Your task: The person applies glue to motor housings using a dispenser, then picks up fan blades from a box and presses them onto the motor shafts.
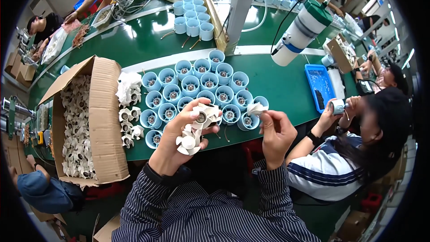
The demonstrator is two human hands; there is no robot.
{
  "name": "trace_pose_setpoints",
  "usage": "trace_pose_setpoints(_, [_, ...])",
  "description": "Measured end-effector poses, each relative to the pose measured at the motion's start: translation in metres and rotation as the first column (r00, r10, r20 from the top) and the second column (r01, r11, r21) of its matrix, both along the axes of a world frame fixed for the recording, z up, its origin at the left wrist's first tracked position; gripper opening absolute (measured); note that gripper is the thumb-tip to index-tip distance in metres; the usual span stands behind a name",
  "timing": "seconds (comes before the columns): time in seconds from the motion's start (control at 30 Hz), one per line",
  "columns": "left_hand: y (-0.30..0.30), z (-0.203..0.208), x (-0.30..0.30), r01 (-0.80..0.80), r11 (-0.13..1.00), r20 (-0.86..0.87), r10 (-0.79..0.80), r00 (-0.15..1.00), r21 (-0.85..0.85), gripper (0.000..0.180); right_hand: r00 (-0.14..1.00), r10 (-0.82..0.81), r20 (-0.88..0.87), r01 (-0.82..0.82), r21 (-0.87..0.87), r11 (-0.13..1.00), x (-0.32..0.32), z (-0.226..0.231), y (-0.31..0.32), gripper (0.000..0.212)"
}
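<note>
Several small white fan impellers [190, 140] rest in my left hand [168, 145], its fingers curled around them. My right hand [277, 138] pinches one white fan impeller [255, 109] by thumb and fingertips. That impeller is at the mouth of a light blue cup-shaped housing [264, 102] at the right end of the group; whether it touches the rim I cannot tell. Beyond and between my hands, many similar blue housings [190, 85] stand upright in rows, with metal parts showing inside. My left hand hides some of the nearest ones.
Left stands an open cardboard box [107, 121] full of impellers, with loose impellers [127, 127] beside it. A blue tray [320, 87] lies to the right. Overhead hangs a white-and-green cylinder [302, 31]. A co-worker [345, 152] at right holds a blue housing. More housings [192, 20] stand behind.
</note>
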State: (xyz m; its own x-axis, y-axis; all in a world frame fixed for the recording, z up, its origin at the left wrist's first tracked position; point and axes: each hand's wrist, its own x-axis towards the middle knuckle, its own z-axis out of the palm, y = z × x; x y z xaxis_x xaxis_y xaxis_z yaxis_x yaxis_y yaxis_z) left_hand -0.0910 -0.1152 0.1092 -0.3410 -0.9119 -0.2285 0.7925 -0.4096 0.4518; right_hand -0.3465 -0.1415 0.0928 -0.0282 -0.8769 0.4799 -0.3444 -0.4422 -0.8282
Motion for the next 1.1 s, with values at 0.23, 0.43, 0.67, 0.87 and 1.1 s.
trace_pose_setpoints(0.23, [-0.001,-0.006,-0.003,0.032,0.999,-0.148,-0.026,0.989,0.039,0.051,0.986,-0.16,-0.04,0.165,0.255,0.953,-0.031,-0.013,-0.033,0.017])
trace_pose_setpoints(0.43, [-0.005,-0.016,-0.008,0.116,0.993,-0.203,-0.11,0.973,0.015,0.055,0.96,-0.06,-0.273,0.151,0.325,0.934,-0.035,-0.021,-0.05,0.018])
trace_pose_setpoints(0.67, [-0.006,-0.019,-0.01,0.134,0.991,-0.179,-0.13,0.975,0.009,0.057,0.941,-0.058,-0.335,0.177,0.338,0.924,-0.035,-0.02,-0.054,0.018])
trace_pose_setpoints(0.87, [-0.003,-0.018,-0.008,0.126,0.992,-0.167,-0.124,0.978,0.002,0.056,0.975,-0.061,-0.213,0.128,0.32,0.939,-0.036,-0.013,-0.054,0.017])
trace_pose_setpoints(1.1, [0.0,-0.019,-0.003,0.076,0.997,-0.127,-0.075,0.989,0.005,0.055,0.868,0.031,-0.496,0.049,0.147,0.988,0.002,0.001,-0.076,0.015])
